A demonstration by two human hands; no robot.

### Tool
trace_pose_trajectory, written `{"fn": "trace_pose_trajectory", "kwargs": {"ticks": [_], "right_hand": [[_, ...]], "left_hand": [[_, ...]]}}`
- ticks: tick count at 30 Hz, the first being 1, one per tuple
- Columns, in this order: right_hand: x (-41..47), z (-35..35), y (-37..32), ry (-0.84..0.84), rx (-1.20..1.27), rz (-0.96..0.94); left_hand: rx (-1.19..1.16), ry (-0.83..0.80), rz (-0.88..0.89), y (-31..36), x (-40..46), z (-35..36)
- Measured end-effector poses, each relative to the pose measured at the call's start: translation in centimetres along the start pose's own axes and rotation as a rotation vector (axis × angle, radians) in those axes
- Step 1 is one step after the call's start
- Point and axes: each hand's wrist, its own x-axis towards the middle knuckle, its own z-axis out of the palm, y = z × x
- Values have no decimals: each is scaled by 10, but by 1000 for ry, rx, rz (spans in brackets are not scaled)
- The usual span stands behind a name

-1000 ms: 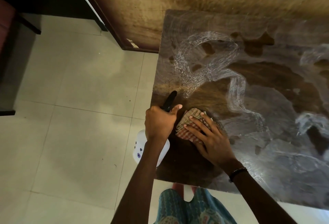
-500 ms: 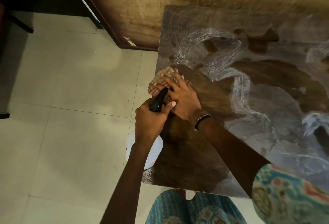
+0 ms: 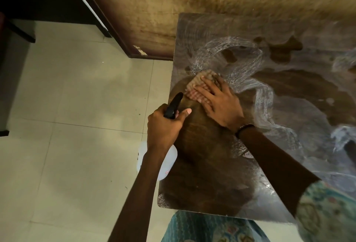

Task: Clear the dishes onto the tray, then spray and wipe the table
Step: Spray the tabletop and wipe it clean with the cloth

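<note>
Left hand point(image 3: 163, 126) is gripping a white plastic spray bottle point(image 3: 165, 161), contents unseen; right hand point(image 3: 217, 101), fingers flat and spread, is pressing a checked woven cloth point(image 3: 198, 85) onto the streaked, foam-smeared dark wooden table point(image 3: 212, 174).

Pale floor tiles point(image 3: 73, 91) are being crossed by thin grout lines. A worn wooden panel point(image 3: 173, 6) is being edged by a dark frame point(image 3: 107, 28), while dark furniture point(image 3: 17, 30) is being seen at far left.
</note>
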Motion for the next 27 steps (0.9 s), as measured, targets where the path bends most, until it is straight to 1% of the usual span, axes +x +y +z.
{"fn": "trace_pose_trajectory", "kwargs": {"ticks": [3, 5, 7, 9, 10, 15, 17, 22, 27], "right_hand": [[27, 9, -34, -37, -23, -104], [19, 14, -45, -44, -23, -191], [-2, 13, -40, -24, 0, -277], [-24, 14, -18, 3, -31, -342], [-33, 13, -5, 5, -40, -331], [-45, 1, 42, 46, 33, -130], [-42, -4, 49, 46, 42, -118], [-42, -3, 54, 67, 37, -130], [-37, -2, 60, 85, 35, -106]], "left_hand": [[11, -3, 23, 4, 2, 1], [22, -15, 26, 7, 5, 4], [43, -36, 34, 10, 7, 8], [74, -37, 51, 17, 9, 13], [79, -24, 57, 21, 12, 17], [66, 95, 53, 37, 26, 34], [48, 105, 51, 43, 30, 41], [44, 49, 79, 56, 35, 51], [62, 151, 49, 64, 34, 55]]}}
